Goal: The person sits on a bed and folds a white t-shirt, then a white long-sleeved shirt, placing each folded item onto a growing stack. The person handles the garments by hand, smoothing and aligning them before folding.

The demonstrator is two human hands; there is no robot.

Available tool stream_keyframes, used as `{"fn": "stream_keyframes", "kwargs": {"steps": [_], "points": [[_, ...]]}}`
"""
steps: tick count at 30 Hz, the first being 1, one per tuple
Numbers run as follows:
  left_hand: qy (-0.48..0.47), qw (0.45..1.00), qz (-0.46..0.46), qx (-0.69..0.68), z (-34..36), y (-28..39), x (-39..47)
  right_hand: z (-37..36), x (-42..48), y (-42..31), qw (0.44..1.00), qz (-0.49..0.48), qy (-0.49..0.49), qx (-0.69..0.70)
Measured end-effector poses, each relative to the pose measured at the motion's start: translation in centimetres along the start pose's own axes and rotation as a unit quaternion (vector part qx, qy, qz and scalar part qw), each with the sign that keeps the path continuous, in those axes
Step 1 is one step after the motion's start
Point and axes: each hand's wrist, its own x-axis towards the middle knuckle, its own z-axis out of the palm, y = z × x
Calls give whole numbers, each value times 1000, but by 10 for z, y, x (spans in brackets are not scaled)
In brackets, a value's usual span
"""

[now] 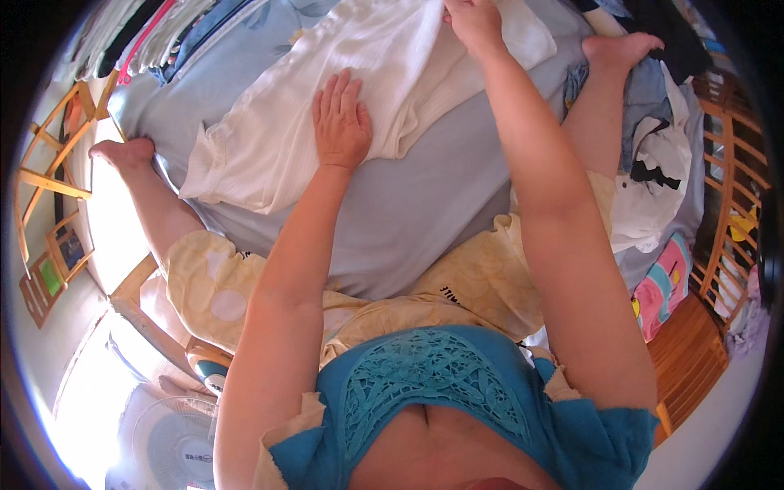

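Note:
A long white ribbed garment (275, 131) lies spread over the grey-blue bed sheet (404, 214) between my outstretched legs. My left hand (342, 122) rests flat on it, palm down, fingers together and extended, gripping nothing. At the top edge of the view my right hand (471, 21) has its fingers bent at the garment's far part, pinching the white cloth. Loose folds of the garment lie between the two hands. The fingertips of the right hand are partly cut off by the picture's edge.
Hung or stacked clothes (153, 40) lie at the upper left. Jeans (646, 110), a white garment with black trim (652, 190) and a pink patterned cloth (664, 285) lie at right. A wooden rail (726, 202) stands beyond; an electric fan (177, 444) is lower left.

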Motion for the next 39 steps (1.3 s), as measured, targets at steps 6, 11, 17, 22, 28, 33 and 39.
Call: {"fn": "stream_keyframes", "kwargs": {"steps": [6, 11, 17, 22, 28, 33, 39], "points": [[21, 999, -17, -30, 0, -2, -2, -13, -66, -19, 901, 350, -78, 246], [48, 997, 0, -56, 5, -6, 0, -31, -110, -41, 901, 315, -233, 187], [56, 997, 10, -43, 3, -3, 2, -25, -111, -62, 931, 228, -279, -64], [63, 994, -12, -86, 1, -7, 3, -25, -118, -60, 932, 232, -256, -105], [46, 983, -83, -157, -15, -17, 10, -40, -131, -55, 934, 260, -225, -94], [47, 999, 2, -23, -24, -14, 39, -39, -134, -50, 939, 249, -210, -109], [60, 997, -27, 39, 10, 6, 106, -45, -133, -53, 943, 251, -215, -37]]}}
